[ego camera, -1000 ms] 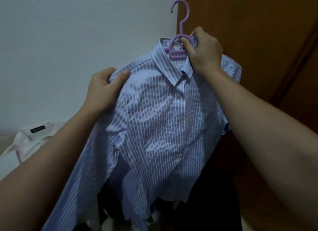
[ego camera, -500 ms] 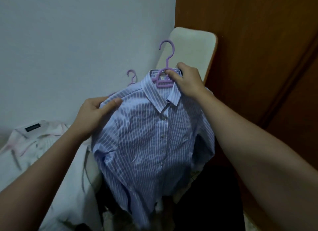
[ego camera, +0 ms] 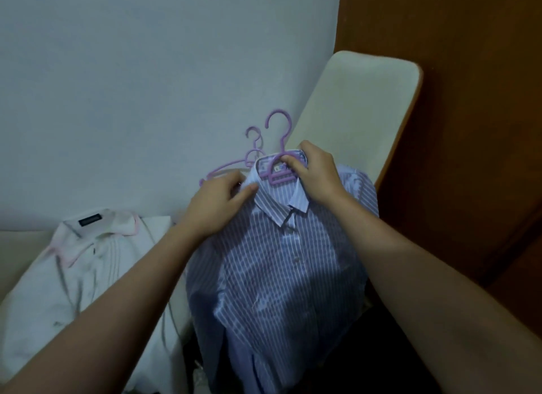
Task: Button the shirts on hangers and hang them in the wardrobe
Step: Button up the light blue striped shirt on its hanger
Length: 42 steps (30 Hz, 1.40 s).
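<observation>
Left hand (ego camera: 217, 209) moved up to collar (ego camera: 254, 185), pinching it; creased blue-striped shirt (ego camera: 281, 264) lowered, purple hanger (ego camera: 280, 179) gripped by right hand (ego camera: 318, 173).

Pale blue-grey wall (ego camera: 146, 71) fills upper left; cream padded chair back (ego camera: 357, 106), wood-edged, stands tilted at its right end; dark fabric (ego camera: 390, 364) low down, kind unclear.

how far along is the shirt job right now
Done: the striped shirt sits on a purple hanger, its front apparently buttoned. In hand: the right hand grips that hanger, the left hand pinches the collar. Left: hanging it up, plus the white shirt lying flat, with a spare hanger behind.
</observation>
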Motion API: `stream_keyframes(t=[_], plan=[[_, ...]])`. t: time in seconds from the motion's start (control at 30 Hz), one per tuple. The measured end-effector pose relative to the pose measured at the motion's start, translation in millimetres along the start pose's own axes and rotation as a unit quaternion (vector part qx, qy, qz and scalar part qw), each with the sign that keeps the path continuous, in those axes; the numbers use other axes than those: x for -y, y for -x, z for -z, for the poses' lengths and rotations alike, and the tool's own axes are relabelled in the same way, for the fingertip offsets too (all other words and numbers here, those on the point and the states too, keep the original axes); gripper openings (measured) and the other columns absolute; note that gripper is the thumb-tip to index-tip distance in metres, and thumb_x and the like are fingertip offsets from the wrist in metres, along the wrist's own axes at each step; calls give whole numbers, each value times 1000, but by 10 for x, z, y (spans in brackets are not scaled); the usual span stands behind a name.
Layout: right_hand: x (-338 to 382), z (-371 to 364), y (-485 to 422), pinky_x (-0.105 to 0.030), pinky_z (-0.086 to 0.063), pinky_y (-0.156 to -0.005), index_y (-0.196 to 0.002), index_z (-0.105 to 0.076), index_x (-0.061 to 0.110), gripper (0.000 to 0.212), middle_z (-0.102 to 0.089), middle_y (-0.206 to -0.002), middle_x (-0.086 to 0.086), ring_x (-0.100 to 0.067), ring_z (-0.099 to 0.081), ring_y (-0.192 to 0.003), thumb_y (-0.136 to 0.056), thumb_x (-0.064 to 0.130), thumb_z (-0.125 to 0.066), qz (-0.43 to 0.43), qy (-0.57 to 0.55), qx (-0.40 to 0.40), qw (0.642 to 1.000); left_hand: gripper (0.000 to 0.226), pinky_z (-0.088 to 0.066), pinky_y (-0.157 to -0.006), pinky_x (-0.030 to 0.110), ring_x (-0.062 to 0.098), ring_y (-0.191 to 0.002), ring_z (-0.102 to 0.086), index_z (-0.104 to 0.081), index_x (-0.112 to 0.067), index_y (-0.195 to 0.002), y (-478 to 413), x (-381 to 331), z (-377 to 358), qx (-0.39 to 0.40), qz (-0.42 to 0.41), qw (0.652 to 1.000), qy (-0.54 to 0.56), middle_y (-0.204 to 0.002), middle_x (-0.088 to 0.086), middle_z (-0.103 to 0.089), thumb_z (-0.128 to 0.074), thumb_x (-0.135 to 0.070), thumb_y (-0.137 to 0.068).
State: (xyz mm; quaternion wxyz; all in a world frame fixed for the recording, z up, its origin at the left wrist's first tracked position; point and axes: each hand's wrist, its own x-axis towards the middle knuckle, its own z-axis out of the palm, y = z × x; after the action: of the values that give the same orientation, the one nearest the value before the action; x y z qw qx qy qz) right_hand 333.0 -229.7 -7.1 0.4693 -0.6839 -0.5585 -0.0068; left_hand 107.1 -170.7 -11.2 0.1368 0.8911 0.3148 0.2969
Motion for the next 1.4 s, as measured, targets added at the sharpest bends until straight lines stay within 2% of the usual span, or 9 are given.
stream_keyframes(t=[0.17,0.27,0.43,0.63,0.77,0.93,1.03,1.17,1.4], plan=[[-336,-379,78,-38,-35,-71,-82,-50,13,27,-55,-74,-6,-30,-52,-74,-96,34,-60,-50,48,46,997,32,-32,-61,38,33,-70,-57,-44,-15,-76,-37,459,-518,25,36,999,1,-61,-7,-43,-58,-30,-100],[-535,-562,-6,-36,-42,-75,-89,-59,13,24,-60,-84,-3,-21,-56,-81,-95,36,-61,-101,-21,82,991,34,-35,-62,39,27,-66,-50,-41,-15,-73,-75,752,-779,23,87,995,35,-63,-1,-46,-59,-22,-101],[-733,-720,-243,-14,-42,-67,-96,-65,8,13,-62,-91,-7,-8,-52,-74,-95,21,-62,-157,-126,46,978,37,-27,-60,35,20,-62,-44,-39,-18,-70,-139,1021,-914,10,122,991,49,-59,-5,-43,-59,-23,-100],[-1216,-1101,-854,-31,-44,-90,-113,-64,2,30,-62,-115,-16,-29,-59,-102,-87,-3,-50,-134,24,47,990,40,-21,-56,36,17,-61,-41,-32,-25,-69,-55,1185,-1139,-19,135,991,5,-62,-7,-41,-52,-35,-102],[-1476,-1357,-1182,-44,-38,-107,-138,-48,2,49,-49,-137,-21,-37,-47,-126,-89,4,-53,-120,125,154,973,36,-20,-57,35,16,-63,-43,-37,-26,-72,66,1353,-1348,9,158,987,14,-67,-9,-45,-50,-38,-103],[-1609,-1542,-1331,-45,-30,-103,-142,-41,19,48,-47,-141,-12,-32,-39,-131,-96,27,-53,-133,270,218,928,29,-39,-60,35,15,-68,-54,-49,-26,-81,165,1603,-1543,76,174,981,47,-74,-8,-56,-40,-48,-98],[-1674,-1550,-1363,-41,-32,-97,-123,-61,23,26,-62,-123,-11,-32,-50,-118,-100,29,-50,-128,227,200,945,24,-38,-61,33,14,-71,-55,-52,-24,-86,180,1654,-1639,102,187,976,53,-77,-9,-56,-46,-40,-103],[-1673,-1405,-1364,-31,-43,-76,-111,-72,19,22,-70,-104,-14,-30,-61,-92,-100,27,-55,-94,99,194,971,26,-46,-65,37,14,-72,-57,-55,-21,-88,168,1664,-1637,105,188,975,63,-79,-6,-60,-46,-41,-102],[-1413,-1035,-1577,-39,-48,-81,-116,-72,20,35,-70,-102,-16,-34,-64,-97,-97,40,-51,9,61,-15,998,26,-27,-58,34,25,-71,-52,-40,-23,-83,-150,1431,-1324,0,104,994,-40,-81,-7,-45,-46,-38,-104]])
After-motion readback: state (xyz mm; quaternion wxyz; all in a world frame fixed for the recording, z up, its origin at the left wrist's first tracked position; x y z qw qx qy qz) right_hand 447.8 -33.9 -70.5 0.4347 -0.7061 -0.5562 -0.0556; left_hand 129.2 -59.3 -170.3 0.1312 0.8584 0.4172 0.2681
